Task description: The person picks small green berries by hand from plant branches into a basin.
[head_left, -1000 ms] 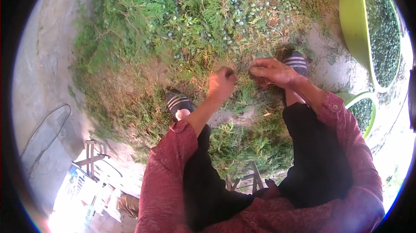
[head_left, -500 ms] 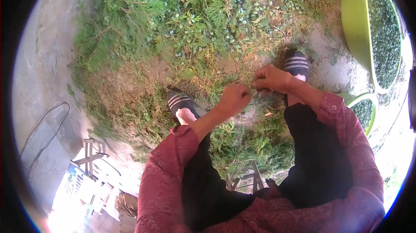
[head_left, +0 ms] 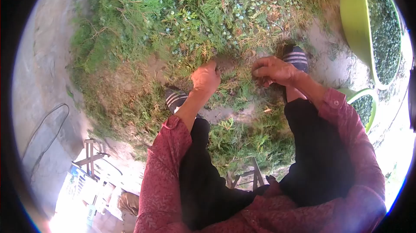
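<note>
My left hand (head_left: 206, 77) is closed, its fingers curled over the cut conifer sprigs (head_left: 130, 29) just beyond my left shoe. Whatever it may hold is hidden. My right hand (head_left: 275, 71) hangs apart from it, beside my right shoe, with fingers bent and pressed together; anything between them is too small to name. Under and ahead of both hands lies a wide heap of green and yellowing sprigs, dotted with small pale bluish-green cones (head_left: 186, 16).
At the right stand a large lime-green tub (head_left: 356, 20) and a smaller green tub (head_left: 372, 111), both filled with small green pieces. My striped shoes (head_left: 297, 57) rest among the sprigs. Lower left are a wooden stand (head_left: 90, 159) and a dark cable (head_left: 41, 148) on concrete.
My left hand has moved left and forward, away from the right hand, toward the heap. My right hand has shifted only slightly forward.
</note>
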Demonstrator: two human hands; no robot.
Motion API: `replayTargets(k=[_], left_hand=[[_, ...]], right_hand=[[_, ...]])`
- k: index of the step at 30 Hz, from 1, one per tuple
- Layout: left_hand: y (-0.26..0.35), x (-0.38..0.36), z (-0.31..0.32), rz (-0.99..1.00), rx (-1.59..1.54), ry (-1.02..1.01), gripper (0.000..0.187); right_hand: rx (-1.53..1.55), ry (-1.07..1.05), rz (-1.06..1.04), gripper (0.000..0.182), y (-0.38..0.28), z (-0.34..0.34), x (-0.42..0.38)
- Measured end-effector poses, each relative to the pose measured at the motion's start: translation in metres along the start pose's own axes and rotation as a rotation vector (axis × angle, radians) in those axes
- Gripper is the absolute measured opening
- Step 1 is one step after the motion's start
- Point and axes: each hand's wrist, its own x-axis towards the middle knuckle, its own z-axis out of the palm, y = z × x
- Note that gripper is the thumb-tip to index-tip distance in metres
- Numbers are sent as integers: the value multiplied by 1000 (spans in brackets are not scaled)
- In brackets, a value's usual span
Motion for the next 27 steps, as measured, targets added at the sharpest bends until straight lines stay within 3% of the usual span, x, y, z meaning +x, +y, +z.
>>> replayTargets(k=[4,6,7,9,10,11,13,14,17,23,27], left_hand=[[14,-2,-10,-17,-187,44,20],[42,-12,-23,143,-598,-14,21],[54,-16,-26,145,-595,-12,21],[72,-19,-28,377,-693,-74,16],[72,-16,-22,320,-737,-80,16],[68,-10,-17,325,-740,-78,16],[55,8,-8,77,-616,66,20],[53,15,-6,49,-600,61,22],[55,25,3,87,-335,78,23],[51,33,12,7,-192,105,22],[69,15,-7,38,-441,76,22]], right_hand=[[18,-11,-8,24,7,-2,3],[230,6,-12,26,7,6,3],[230,6,-16,26,7,8,5],[321,-15,-9,26,12,9,10],[317,-10,-12,26,16,5,12],[312,-24,4,25,22,0,15],[304,-37,17,24,23,-9,14],[257,-21,35,25,22,-11,11],[169,27,70,26,19,-10,10],[146,51,67,27,16,-9,5],[363,0,-60,27,14,-10,3]])
